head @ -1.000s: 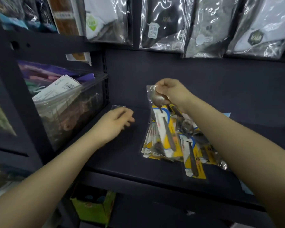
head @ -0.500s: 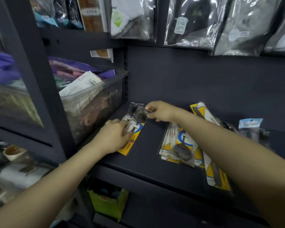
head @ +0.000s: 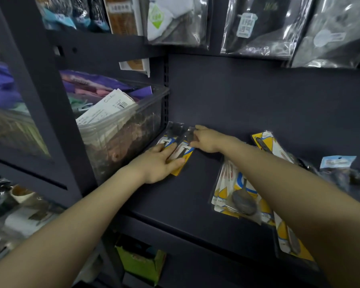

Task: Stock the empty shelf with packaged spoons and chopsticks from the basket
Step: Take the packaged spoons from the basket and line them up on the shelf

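Note:
Two yellow-and-white spoon packs lie side by side at the back left of the dark shelf (head: 185, 194). My left hand (head: 158, 163) rests flat on the lower ends of both, its fingers straight. My right hand (head: 206, 140) pinches the top of the right pack (head: 183, 150), by the spoon's bowl. The left pack (head: 170, 136) lies against the shelf's left wall. A pile of more spoon packs (head: 239, 194) lies on the shelf to the right, partly under my right forearm. The basket is out of view.
A clear plastic bin (head: 121, 129) full of packaged goods stands in the bay to the left. Bagged socks (head: 256, 23) hang above. A blue-topped pack (head: 337, 163) lies at the far right. A green box (head: 141, 260) sits below the shelf.
My right hand took a spoon pack from the pile to the shelf's left end and laid it beside the first pack. My left hand slid onto both packs. The view shifted left.

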The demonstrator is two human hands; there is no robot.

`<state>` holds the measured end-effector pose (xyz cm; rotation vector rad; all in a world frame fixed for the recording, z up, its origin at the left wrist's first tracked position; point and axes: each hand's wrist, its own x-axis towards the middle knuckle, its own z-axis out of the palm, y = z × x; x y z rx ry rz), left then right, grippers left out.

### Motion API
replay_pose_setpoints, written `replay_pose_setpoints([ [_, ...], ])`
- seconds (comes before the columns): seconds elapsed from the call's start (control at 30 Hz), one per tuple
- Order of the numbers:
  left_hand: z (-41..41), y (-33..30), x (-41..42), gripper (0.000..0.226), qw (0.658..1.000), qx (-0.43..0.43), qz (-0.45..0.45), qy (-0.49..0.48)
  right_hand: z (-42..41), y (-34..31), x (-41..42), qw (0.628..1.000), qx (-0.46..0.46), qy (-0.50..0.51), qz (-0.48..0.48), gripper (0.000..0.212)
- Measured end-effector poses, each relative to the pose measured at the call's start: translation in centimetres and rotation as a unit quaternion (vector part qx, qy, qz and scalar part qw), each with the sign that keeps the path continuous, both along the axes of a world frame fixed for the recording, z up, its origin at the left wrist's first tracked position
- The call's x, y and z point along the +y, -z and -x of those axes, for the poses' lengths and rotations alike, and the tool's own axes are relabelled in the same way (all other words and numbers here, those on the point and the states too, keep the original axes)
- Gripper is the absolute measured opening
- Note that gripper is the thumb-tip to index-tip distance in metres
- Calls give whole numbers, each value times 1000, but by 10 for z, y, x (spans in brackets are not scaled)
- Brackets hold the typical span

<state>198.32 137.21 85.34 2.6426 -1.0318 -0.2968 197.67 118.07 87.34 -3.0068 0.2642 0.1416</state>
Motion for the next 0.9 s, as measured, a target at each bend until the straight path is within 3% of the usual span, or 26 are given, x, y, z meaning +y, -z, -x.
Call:
replay_pose_setpoints([
  [0.2, 0, 0, 8, 66, 999, -7, -45, 25, -5, 6, 0, 998, -18, -13, 63, 49],
  [0.33, -1, -1, 14, 66, 999, -37, -10, 19, 3, -3, 3, 993, -47, -19, 109, 53],
  [0.47, 4, -1, 9, 91, 994, -87, 20, 64, 30, -25, -15, 988, -144, -18, 47, 33],
  [0.6, 3, 0, -2, 72, 995, -55, -48, 66, 66, -28, -47, 990, -127, 61, 3, 32],
  [0.77, -5, -4, 0, 63, 996, -59, -45, 54, 93, -22, -68, 978, -113, 120, -124, 38],
  [0.9, -3, -9, -4, 63, 996, -64, -6, 55, 92, -16, -68, 976, -118, 115, -142, 11],
])
